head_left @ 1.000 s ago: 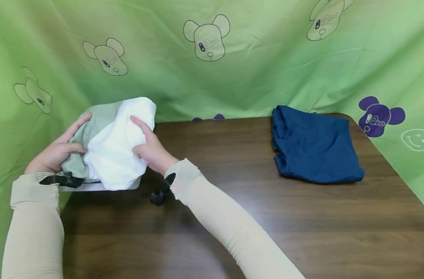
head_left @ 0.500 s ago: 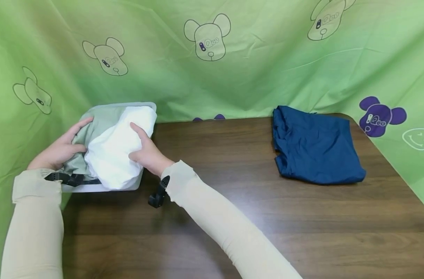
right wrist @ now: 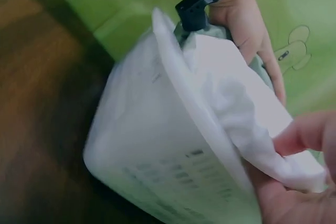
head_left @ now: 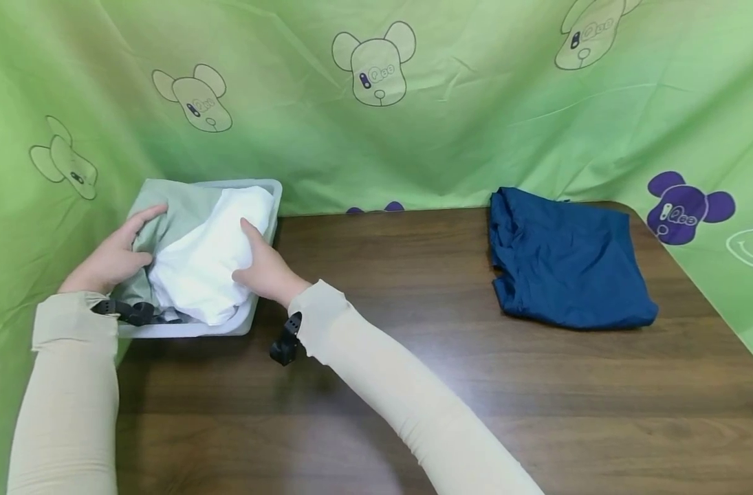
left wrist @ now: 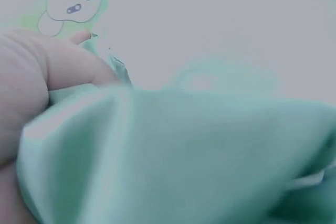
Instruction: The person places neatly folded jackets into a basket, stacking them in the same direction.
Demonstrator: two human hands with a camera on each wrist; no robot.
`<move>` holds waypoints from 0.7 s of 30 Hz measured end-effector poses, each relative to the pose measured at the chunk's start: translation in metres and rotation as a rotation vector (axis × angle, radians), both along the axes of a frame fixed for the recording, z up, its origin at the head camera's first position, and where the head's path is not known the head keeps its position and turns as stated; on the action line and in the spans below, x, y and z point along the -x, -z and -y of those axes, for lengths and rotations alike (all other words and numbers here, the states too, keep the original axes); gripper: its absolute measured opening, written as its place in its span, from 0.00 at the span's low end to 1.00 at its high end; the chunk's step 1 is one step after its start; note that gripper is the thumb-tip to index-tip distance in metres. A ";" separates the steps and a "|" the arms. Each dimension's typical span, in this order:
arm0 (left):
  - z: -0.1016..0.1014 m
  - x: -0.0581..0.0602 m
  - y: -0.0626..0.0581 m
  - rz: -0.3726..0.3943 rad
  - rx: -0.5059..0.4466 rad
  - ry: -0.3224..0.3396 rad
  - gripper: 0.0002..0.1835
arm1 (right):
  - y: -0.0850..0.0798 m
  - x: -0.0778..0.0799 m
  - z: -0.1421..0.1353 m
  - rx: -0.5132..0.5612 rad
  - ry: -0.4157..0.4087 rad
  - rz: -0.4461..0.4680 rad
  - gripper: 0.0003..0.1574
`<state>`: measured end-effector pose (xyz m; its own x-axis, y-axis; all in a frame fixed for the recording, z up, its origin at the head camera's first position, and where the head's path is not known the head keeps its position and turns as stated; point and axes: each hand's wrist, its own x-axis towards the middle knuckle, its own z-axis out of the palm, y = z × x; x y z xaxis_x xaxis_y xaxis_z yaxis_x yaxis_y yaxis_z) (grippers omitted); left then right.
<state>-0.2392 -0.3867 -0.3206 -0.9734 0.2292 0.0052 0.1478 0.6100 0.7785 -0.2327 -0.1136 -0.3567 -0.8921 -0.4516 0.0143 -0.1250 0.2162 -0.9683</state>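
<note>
A folded cloth garment, sage green (head_left: 181, 210) on the left and white (head_left: 193, 261) on the right, lies in the mouth of a white plastic basket (head_left: 193, 331). At its left side my left hand (head_left: 113, 258) grips the green part, thumb on top. Close up in the left wrist view, green fabric (left wrist: 173, 156) bulges beside that hand. My right hand (head_left: 266, 268) holds the white edge. The right wrist view has its thumb and fingers pinching white cloth (right wrist: 231, 87) just over the basket rim (right wrist: 202, 116). The garment's underside is hidden.
Folded dark blue cloth (head_left: 571, 261) lies on the right of the brown wooden table (head_left: 376, 385). A green printed curtain (head_left: 289, 124) hangs behind and along the left side, close to the basket. Some dark patterned material (head_left: 168, 315) shows inside the basket's front.
Both hands have lowered the garment into the basket, and more of the rim now shows. The garment's green back left corner now sticks up and out. The blue cloth stays put.
</note>
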 end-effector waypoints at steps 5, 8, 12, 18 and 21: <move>0.000 0.003 0.005 -0.009 0.007 -0.021 0.54 | -0.004 -0.004 -0.004 -0.188 0.043 -0.087 0.63; 0.000 0.005 0.008 -0.018 0.021 -0.037 0.54 | -0.005 -0.007 -0.006 -0.305 0.070 -0.162 0.58; 0.000 0.006 0.010 0.008 0.042 -0.059 0.53 | -0.003 -0.012 -0.010 -0.393 0.050 -0.286 0.49; -0.004 0.003 0.004 0.067 0.215 -0.062 0.49 | 0.005 -0.019 -0.018 -0.450 0.059 -0.442 0.38; -0.014 0.000 0.000 0.084 0.348 -0.045 0.46 | 0.011 -0.021 -0.019 -0.490 0.044 -0.486 0.36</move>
